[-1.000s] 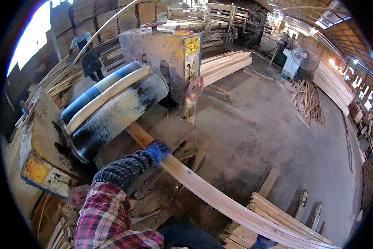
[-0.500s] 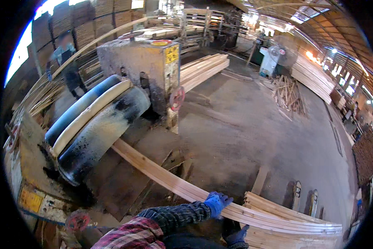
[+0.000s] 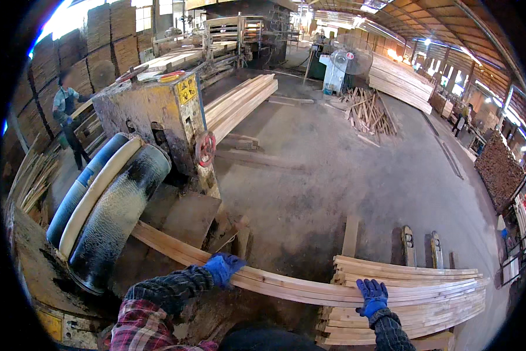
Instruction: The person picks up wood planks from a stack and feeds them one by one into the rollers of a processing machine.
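Observation:
Several long wooden boards (image 3: 286, 288) lie side by side, running from under a large roller (image 3: 119, 213) on the left toward a wood stack (image 3: 403, 322) at the lower right. My left hand (image 3: 223, 269), in a blue glove, is closed over these boards between the roller and the stack; its thumb side is partly hidden. Farther right, my right hand (image 3: 373, 296), also blue-gloved, lies on the boards above the stack with its fingers spread. A pale band (image 3: 99, 196) runs alongside the roller, with a blue cylinder (image 3: 90, 181) behind it.
The rusty machine housing (image 3: 140, 108) carries a red handwheel (image 3: 205, 148). Pallet-truck forks (image 3: 408, 245) stick out beyond the stack. Farther off are a timber bundle (image 3: 242, 105), scrap wood (image 3: 365, 114) and a large fan (image 3: 352, 55). Another person (image 3: 70, 111) stands behind the machine.
My left hand has moved left along the boards. My right hand has come up from below the boards onto their top. The view has shifted, and the roller appears farther left.

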`<state>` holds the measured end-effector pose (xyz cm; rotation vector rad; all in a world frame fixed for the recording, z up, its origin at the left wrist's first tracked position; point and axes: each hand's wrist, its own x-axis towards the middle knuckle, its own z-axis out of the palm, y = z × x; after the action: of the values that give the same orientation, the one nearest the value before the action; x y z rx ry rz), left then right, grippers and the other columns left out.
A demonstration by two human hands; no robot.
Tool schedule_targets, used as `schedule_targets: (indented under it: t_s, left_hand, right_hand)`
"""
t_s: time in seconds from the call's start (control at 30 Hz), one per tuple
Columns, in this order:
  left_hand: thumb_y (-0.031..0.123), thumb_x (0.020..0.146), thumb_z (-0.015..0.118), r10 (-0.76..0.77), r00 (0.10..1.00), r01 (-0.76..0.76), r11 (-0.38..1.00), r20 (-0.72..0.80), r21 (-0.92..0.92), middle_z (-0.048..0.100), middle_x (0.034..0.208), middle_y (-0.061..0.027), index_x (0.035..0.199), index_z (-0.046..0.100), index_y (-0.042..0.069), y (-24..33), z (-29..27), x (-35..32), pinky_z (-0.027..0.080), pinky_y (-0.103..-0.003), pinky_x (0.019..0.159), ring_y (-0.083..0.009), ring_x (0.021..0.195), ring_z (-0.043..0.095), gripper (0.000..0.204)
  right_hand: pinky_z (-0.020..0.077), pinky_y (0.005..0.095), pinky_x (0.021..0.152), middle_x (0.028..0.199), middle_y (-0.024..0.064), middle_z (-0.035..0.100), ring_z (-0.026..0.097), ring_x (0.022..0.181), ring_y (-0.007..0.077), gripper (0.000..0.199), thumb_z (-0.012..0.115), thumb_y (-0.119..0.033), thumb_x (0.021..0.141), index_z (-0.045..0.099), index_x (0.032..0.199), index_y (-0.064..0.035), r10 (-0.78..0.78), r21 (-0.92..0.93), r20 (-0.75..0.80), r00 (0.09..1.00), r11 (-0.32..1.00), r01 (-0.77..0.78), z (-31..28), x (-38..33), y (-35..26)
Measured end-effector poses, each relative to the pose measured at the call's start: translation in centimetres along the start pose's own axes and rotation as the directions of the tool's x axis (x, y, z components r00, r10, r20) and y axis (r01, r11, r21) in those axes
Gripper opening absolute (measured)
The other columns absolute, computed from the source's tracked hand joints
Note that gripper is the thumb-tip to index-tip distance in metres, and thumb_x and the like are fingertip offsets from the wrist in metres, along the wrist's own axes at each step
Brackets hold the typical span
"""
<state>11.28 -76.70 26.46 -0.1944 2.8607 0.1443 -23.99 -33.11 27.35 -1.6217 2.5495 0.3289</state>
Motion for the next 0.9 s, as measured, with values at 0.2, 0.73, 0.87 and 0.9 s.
schedule_targets:
  t_s: [0.2,0.73,0.87,0.9]
  left_hand:
    - [0.052,0.068,0.080,-0.071,0.996,0.075,0.994,0.056,-0.076,0.049,0.143,-0.0153,0.147,0.039,0.011,2.0,-3.2,-0.3,0.040,-0.046,0.107,-0.0355,0.128,0.049,0.097]
    - [0.045,0.063,0.082,-0.014,0.993,-0.005,0.986,-0.115,-0.165,0.053,0.137,-0.0138,0.145,0.039,0.011,8.0,0.1,4.1,0.041,-0.048,0.102,-0.0321,0.124,0.052,0.099]
    - [0.048,0.063,0.082,-0.044,0.999,0.043,0.995,-0.012,-0.090,0.051,0.139,-0.0140,0.148,0.037,0.011,3.4,0.3,0.3,0.039,-0.047,0.105,-0.0330,0.124,0.052,0.103]
    - [0.049,0.063,0.082,-0.064,0.996,0.068,0.995,0.054,-0.071,0.051,0.139,-0.0140,0.148,0.037,0.011,2.4,0.0,-0.1,0.039,-0.046,0.105,-0.0333,0.124,0.052,0.103]
  right_hand:
    - [0.0203,0.0573,0.115,0.129,0.0067,0.056,0.050,0.123,0.0285,0.108,0.086,-0.049,0.052,0.039,0.147,-0.0270,0.036,0.048,0.082,0.996,0.998,-0.040,0.2,4.6,-5.4]
    - [0.0130,0.0557,0.120,0.161,0.0142,0.022,0.021,0.147,0.0379,0.120,0.083,-0.051,0.056,0.022,0.156,-0.0220,-0.015,0.077,-0.112,0.994,0.997,0.023,0.9,2.4,-6.4]
    - [0.0067,0.0573,0.119,0.164,0.0184,0.008,0.007,0.151,0.0392,0.133,0.082,-0.060,0.056,0.008,0.159,-0.0208,0.251,0.020,0.175,0.952,0.966,-0.258,2.5,-2.8,4.1]
    - [0.0056,0.0572,0.119,0.164,0.0179,0.005,0.004,0.151,0.0392,0.136,0.084,-0.059,0.054,0.006,0.159,-0.0220,0.355,-0.024,0.261,0.898,0.932,-0.362,2.1,-3.6,5.6]
